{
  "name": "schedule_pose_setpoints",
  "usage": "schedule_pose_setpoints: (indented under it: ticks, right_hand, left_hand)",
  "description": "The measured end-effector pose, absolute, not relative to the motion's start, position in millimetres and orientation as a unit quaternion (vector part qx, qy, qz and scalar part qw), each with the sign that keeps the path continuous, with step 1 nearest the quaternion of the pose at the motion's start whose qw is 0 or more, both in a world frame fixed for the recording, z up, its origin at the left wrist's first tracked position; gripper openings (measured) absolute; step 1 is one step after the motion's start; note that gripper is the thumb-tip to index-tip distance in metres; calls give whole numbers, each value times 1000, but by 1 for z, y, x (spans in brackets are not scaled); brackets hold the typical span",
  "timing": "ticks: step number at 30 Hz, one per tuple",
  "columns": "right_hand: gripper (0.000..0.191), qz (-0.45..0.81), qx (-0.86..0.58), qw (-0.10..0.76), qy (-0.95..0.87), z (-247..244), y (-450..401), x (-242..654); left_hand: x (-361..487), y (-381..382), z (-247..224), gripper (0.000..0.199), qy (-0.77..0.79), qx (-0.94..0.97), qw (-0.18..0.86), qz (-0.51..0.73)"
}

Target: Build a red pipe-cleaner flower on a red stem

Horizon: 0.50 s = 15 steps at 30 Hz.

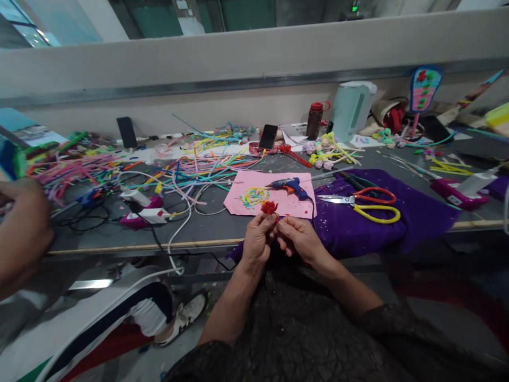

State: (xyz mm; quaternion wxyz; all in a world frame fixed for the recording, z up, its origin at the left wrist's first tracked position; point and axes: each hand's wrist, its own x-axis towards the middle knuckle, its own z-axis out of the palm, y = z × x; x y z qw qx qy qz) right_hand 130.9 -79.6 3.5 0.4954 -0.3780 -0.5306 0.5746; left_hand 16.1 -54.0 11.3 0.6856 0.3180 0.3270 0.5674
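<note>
A small red fuzzy flower point(269, 207) is pinched in the fingers of my left hand point(257, 236), just over the front edge of a pink sheet point(246, 183). Close beside it, the fingertips of my right hand point(302, 240) are pressed together near the flower's base; a bit of yellow shows there, too small to make out. On the sheet lie a blue and orange glue gun point(292, 187) and a pile of short yellow, green and white pieces point(254, 198). Scissors point(353, 200) with red and yellow handles rest on purple cloth point(358, 236) to the right.
Pipe cleaners point(87, 170) cover the left table. Power strips point(137, 218) and white cables lie left of the sheet. A kettle point(352, 111), a bottle point(315, 121) and phones point(268, 137) stand behind. Another person's arm point(26, 233) reaches in at the left edge.
</note>
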Motion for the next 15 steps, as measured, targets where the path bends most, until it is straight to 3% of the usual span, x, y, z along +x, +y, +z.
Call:
schedule_pose_setpoints:
  ticks: [5,15]
  right_hand:
    - [19,403,-441,562,-572,16,-75,147]
    - [12,464,-371,609,-525,26,-76,143]
  left_hand:
    - [14,-55,13,21,325,340,694,545]
    - [16,-62,18,20,322,405,683,515]
